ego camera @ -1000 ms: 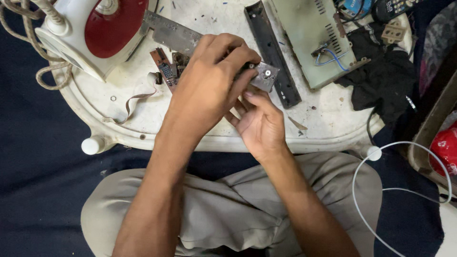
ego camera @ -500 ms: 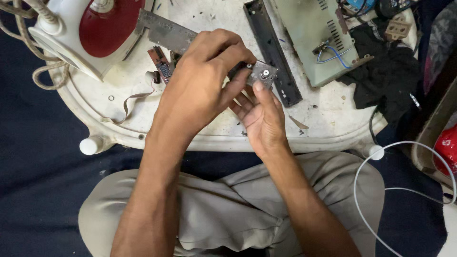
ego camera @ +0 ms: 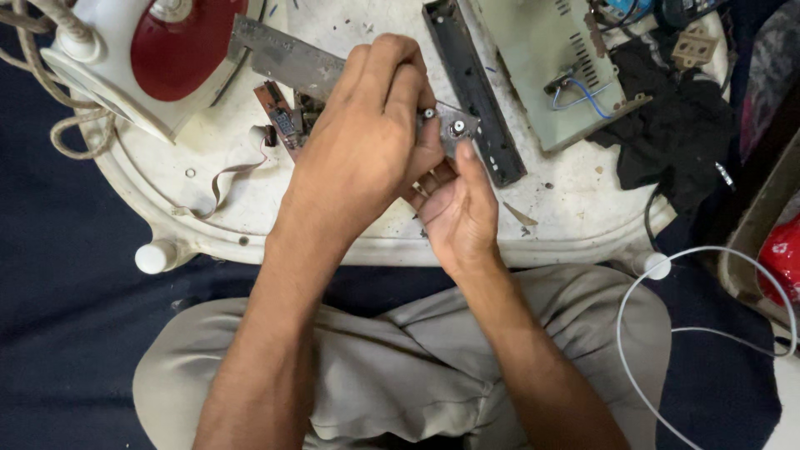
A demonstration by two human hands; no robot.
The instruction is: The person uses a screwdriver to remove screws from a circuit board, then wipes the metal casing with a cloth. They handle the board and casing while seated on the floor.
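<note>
Over a worn white round tray point(ego camera: 583, 208), both hands hold a small grey metal plate point(ego camera: 457, 130) with silver round fittings. My left hand point(ego camera: 367, 146) comes in from the lower left and covers most of the plate, its fingertips pinching the plate's top edge. From below, my right hand point(ego camera: 457, 208) supports it, palm up, thumb pressed on the plate's near edge. The plate's lower part is hidden between the hands.
A red and white clothes iron point(ego camera: 158, 50) with a braided cord point(ego camera: 58, 137) sits top left. A metal ruler point(ego camera: 283, 58), small circuit board point(ego camera: 277, 123), black strip point(ego camera: 477, 96), grey-green board point(ego camera: 542, 58), black cloth point(ego camera: 667, 142) and white cable point(ego camera: 658, 333) lie around.
The hands stay together on the metal plate. My left fingers have curled a little further over its top edge, and my right thumb has slid up onto it.
</note>
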